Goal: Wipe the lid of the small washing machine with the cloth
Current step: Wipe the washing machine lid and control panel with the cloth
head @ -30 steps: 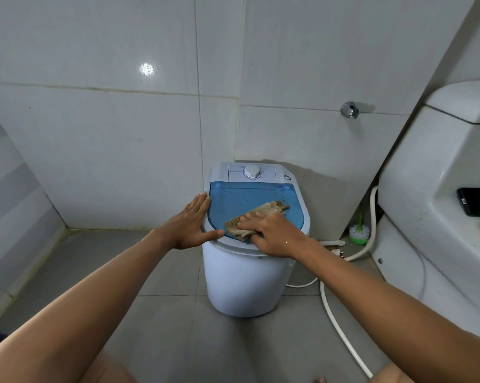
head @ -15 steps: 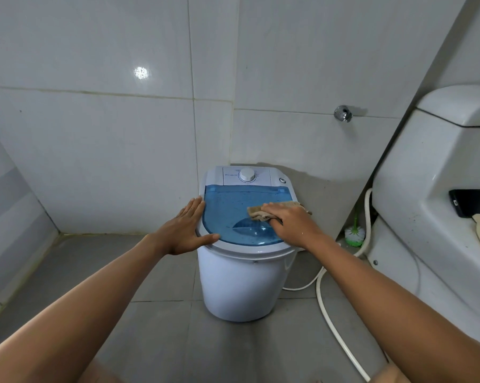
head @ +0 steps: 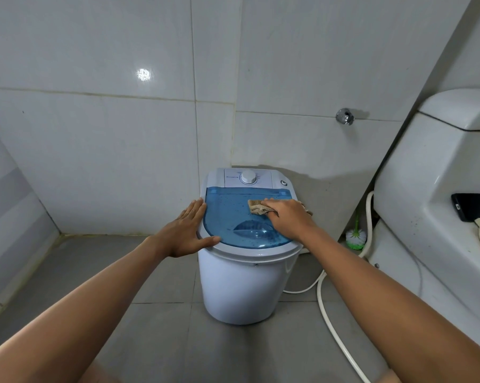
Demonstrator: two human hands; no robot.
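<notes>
A small white washing machine [head: 241, 288] stands on the tiled floor against the wall, with a translucent blue lid [head: 233, 214] speckled with water drops. My right hand [head: 287, 218] presses a beige cloth [head: 258, 207] flat on the right part of the lid, near its back edge. Part of the cloth pokes out past my wrist at the lid's right rim. My left hand [head: 187, 230] lies flat on the machine's left rim, fingers spread, thumb across the front edge. A white dial [head: 248, 177] sits on the panel behind the lid.
A white toilet [head: 438, 217] fills the right side, with a black phone [head: 472, 207] resting on it. A white hose [head: 333, 324] runs over the floor right of the machine. A green-and-white brush [head: 355, 237] stands in the corner. A metal tap [head: 344, 116] juts from the wall.
My right hand has slid the cloth from the lid's front edge toward its back right. My left hand has stayed on the left rim. The camera has shifted slightly.
</notes>
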